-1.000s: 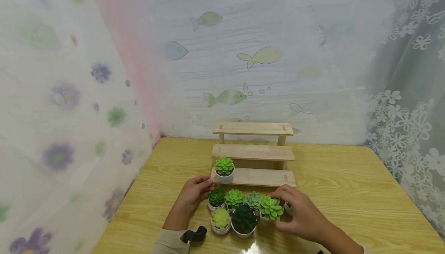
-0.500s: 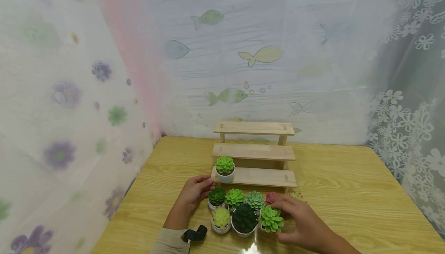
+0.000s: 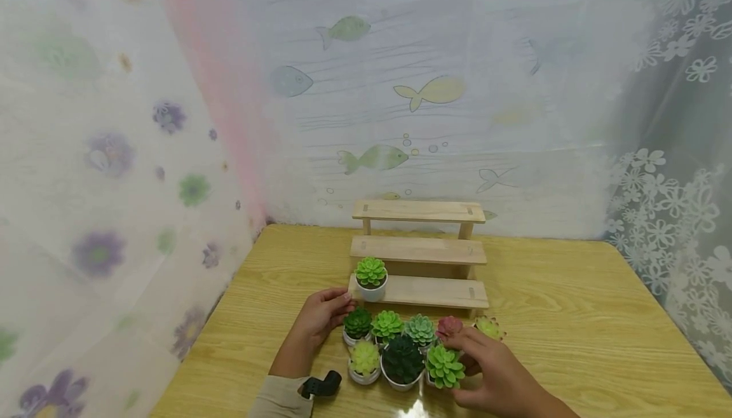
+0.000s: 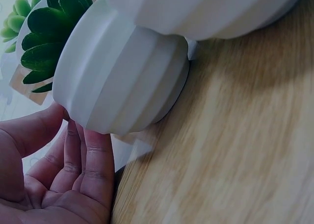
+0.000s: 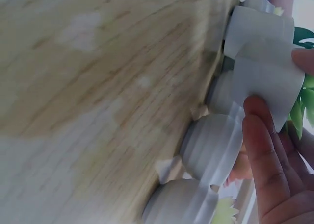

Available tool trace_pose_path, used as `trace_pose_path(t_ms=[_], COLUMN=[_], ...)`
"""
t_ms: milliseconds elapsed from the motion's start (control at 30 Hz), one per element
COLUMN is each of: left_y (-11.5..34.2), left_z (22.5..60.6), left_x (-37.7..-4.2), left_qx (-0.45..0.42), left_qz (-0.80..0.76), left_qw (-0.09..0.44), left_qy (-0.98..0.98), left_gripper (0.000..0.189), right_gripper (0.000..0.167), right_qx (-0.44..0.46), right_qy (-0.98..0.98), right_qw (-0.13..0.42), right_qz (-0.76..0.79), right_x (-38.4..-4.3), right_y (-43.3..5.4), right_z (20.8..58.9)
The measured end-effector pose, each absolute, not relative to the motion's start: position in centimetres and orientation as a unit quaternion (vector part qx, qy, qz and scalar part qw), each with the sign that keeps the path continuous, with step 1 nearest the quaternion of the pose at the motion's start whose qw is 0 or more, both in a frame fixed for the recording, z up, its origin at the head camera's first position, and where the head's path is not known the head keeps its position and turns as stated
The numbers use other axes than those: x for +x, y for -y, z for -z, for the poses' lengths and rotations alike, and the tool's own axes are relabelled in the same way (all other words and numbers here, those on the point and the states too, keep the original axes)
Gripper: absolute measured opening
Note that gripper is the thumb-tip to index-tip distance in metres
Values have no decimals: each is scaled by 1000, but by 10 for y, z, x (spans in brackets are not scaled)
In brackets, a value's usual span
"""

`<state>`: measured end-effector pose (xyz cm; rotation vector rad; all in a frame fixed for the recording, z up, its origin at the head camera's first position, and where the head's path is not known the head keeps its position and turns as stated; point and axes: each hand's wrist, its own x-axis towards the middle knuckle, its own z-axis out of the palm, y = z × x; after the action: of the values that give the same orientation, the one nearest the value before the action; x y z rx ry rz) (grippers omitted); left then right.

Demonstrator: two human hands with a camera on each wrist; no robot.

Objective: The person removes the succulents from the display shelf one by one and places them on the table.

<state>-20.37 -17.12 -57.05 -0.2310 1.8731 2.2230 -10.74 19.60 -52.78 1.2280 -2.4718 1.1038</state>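
Observation:
In my right hand [image 3: 492,370] I hold a bright green potted succulent [image 3: 445,367], thumb and fingers on opposite sides of its white pot [image 5: 267,79]. It stands just right of a large dark green succulent [image 3: 402,359]; whether its base touches the table cannot be seen. My left hand [image 3: 323,316] has thumb and fingertips at the left end of the bottom step of a wooden tiered shelf [image 3: 429,291], seemingly pinching its edge. Another bright green succulent [image 3: 371,273] sits on that step, and a small dark green one [image 3: 358,323] is close to my left fingers.
In front of the shelf stand more potted succulents: bright green [image 3: 387,325], pale green [image 3: 420,329], pink [image 3: 449,327], red-tipped yellow [image 3: 489,328] and yellow-green [image 3: 364,357]. A black strap mount [image 3: 321,384] is at my left wrist. Patterned curtains [image 3: 366,119] hang behind the table.
My right hand has brought the bright green succulent nearer to me, beside the large dark green one. The pink and yellow succulents behind that hand have come into view. My left hand stays put.

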Motion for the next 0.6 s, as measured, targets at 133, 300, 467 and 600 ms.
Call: trace_pose_path(t_ms=[133, 300, 467, 600], left_y=[171, 171, 171, 171], left_z=[571, 570, 571, 570], left_x=[-204, -204, -203, -204], left_qx=[-79, -79, -79, -81], left_qz=[-760, -759, -758, -758], left_qw=[112, 111, 113, 114], left_qy=[-636, -636, -638, -637], left_gripper=[39, 39, 39, 40], right_gripper=[62, 63, 60, 60], right_qx=[405, 395, 394, 381], right_qy=[841, 860, 846, 847], right_qw=[90, 111, 72, 61], right_qz=[-347, -305, -353, -365], right_x=[-105, -104, -104, -104], right_y=[-197, -197, -196, -195], right_z=[529, 532, 535, 535])
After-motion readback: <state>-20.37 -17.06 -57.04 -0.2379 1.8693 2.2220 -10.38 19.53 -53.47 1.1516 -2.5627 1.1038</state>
